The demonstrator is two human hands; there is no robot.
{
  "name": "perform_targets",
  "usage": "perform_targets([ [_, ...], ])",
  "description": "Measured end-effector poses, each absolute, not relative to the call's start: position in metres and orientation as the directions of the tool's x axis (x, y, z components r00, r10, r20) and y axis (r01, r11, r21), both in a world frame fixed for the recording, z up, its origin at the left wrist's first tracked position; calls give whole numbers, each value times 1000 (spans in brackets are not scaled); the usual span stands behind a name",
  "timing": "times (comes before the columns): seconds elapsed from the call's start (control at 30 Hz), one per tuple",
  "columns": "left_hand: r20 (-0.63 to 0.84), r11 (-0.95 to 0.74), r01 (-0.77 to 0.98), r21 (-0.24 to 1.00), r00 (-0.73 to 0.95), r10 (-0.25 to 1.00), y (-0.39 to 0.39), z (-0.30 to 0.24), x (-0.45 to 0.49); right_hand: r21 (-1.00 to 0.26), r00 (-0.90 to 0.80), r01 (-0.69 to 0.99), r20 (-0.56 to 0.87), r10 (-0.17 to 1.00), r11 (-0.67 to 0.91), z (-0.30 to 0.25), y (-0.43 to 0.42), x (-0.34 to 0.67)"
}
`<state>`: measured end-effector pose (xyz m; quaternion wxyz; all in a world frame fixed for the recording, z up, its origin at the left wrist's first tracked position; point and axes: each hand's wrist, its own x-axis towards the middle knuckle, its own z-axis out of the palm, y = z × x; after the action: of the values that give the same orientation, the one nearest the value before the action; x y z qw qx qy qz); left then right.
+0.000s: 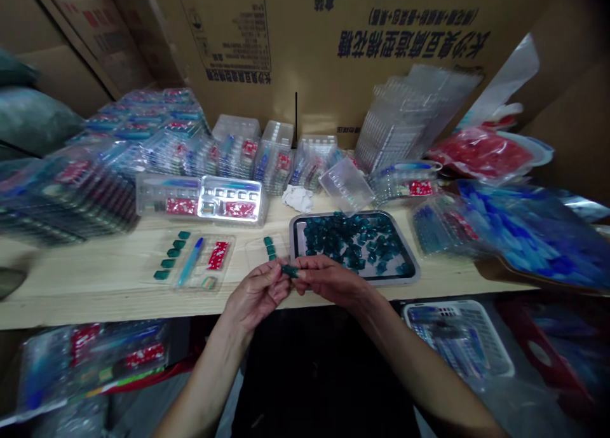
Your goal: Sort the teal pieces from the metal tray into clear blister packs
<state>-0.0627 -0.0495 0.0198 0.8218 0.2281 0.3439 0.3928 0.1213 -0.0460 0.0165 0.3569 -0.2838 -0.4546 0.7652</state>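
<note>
My left hand point(257, 292) and my right hand point(328, 279) meet at the front edge of the wooden table, both pinching one small dark green piece point(289, 271) between their fingertips. Just behind them lies a clear blister tray point(264, 250) with a few green pieces point(269, 247) set in it. To the right sits a metal tray point(412, 260) filled with several loose green pieces point(355, 241). Left of my hands lies a filled blister tray point(195, 261) holding green pieces, a blue pen-like tool and a red card.
Stacks of filled blister packs point(71, 190) cover the left and back of the table. Empty clear trays point(410, 114) lean at the back right, by bags of red point(481, 152) and blue parts point(534, 234). Cardboard boxes point(333, 44) form the back wall. A white basket point(457, 339) sits below.
</note>
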Motion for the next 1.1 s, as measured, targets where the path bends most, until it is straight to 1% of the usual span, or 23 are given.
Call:
perform_targets([
  [0.07,-382,538,-468,701,390,838,-49,20,-64,-953,-516,-200,-94,851,-227,14,-44,120],
  [0.13,-388,488,-401,775,308,869,-50,20,-64,-999,-384,5,-37,923,-38,11,-43,116],
  [0.2,-378,433,-313,845,223,899,-50,19,-62,-963,-284,229,73,956,142,9,-42,109],
  [0.23,-361,399,-278,874,179,915,-50,19,-62,-927,-265,306,133,955,215,9,-43,105],
  [0.3,-314,326,-230,917,88,945,-49,19,-65,-872,-275,373,223,935,318,9,-44,99],
  [0.37,-253,249,-197,948,1,967,-45,19,-74,-854,-288,367,274,918,370,10,-44,99],
  [0.43,-170,162,-127,979,-61,984,-39,19,-88,-854,-261,362,291,920,373,9,-42,108],
  [0.5,-100,100,2,995,-67,993,-34,16,-101,-853,-199,394,285,938,343,6,-39,123],
  [0.6,-30,30,234,972,-3,1000,-33,8,-109,-852,-111,461,224,968,250,-2,-38,147],
  [0.7,92,-123,408,904,95,991,-35,-2,-101,-845,-72,503,170,983,183,-8,-45,159],
  [0.8,156,-224,512,829,172,973,-34,-13,-92,-830,-113,511,194,974,225,-10,-55,159],
  [0.9,217,-352,604,715,287,933,-30,-23,-92,-824,-151,498,224,963,270,-11,-62,156],
  [1.0,286,-491,630,602,403,869,-26,-29,-93,-833,-148,490,211,966,257,-14,-62,155],
  [1.1,333,-517,639,569,396,856,-25,-30,-93,-841,-144,481,204,968,248,-18,-61,157],
])
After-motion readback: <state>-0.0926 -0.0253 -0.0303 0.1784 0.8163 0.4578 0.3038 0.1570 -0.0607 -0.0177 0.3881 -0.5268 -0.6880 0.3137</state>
